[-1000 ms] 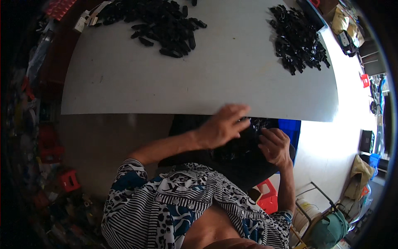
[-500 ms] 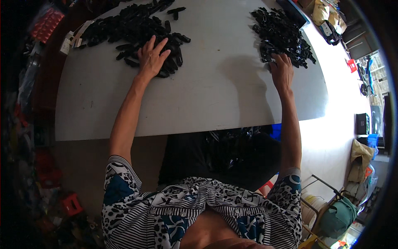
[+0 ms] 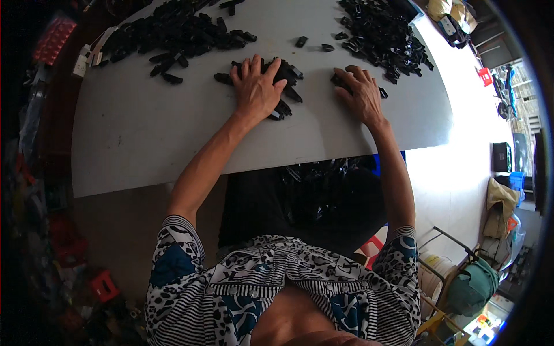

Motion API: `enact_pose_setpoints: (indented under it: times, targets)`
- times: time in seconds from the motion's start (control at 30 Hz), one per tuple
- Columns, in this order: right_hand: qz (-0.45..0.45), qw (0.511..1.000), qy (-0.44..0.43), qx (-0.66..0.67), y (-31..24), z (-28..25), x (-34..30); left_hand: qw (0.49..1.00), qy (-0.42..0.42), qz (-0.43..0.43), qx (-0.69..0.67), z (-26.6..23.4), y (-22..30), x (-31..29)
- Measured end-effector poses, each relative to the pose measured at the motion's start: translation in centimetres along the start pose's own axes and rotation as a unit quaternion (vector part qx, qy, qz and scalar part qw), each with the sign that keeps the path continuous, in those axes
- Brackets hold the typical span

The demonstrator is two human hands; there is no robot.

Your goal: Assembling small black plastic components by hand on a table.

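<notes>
Spread left hand [image 3: 255,92] and curved right hand [image 3: 363,99] have pulled black plastic pieces [image 3: 281,110] off piles [image 3: 173,29], nearer grey table's [image 3: 144,127] front edge.

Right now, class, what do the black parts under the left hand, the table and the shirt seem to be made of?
Black parts: probably hard plastic, part-glossy, from small bright highlights; coated metal isn't ruled out.
Table: perhaps laminate or painted board, mostly matt; its grey top shows soft shadows.
Shirt: likely thin cloth, printed and matt; it folds softly.
</notes>
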State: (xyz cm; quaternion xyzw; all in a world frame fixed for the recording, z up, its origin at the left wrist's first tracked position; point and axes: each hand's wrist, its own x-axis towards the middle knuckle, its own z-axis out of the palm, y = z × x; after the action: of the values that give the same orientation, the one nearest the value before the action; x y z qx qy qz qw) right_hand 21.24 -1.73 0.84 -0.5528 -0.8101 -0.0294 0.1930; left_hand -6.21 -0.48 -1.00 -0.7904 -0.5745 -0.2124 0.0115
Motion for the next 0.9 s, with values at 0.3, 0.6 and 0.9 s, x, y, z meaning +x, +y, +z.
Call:
enact_pose_setpoints:
  times: [0.3,0.6,0.9]
  targets:
    - [0.1,0.979,0.126,-0.127,11.8,0.5,8.0,0.997,0.009,0.045,-0.057,-0.3,-1.7,3.8]
    - [0.03,1.0,0.002,0.01,6.6,2.2,7.7,0.971,-0.102,0.18,-0.118,4.2,-2.7,10.1]
    - [-0.072,0.997,-0.01,0.025,0.3,1.2,2.9,0.992,0.044,0.066,-0.1,1.7,-2.0,4.3]
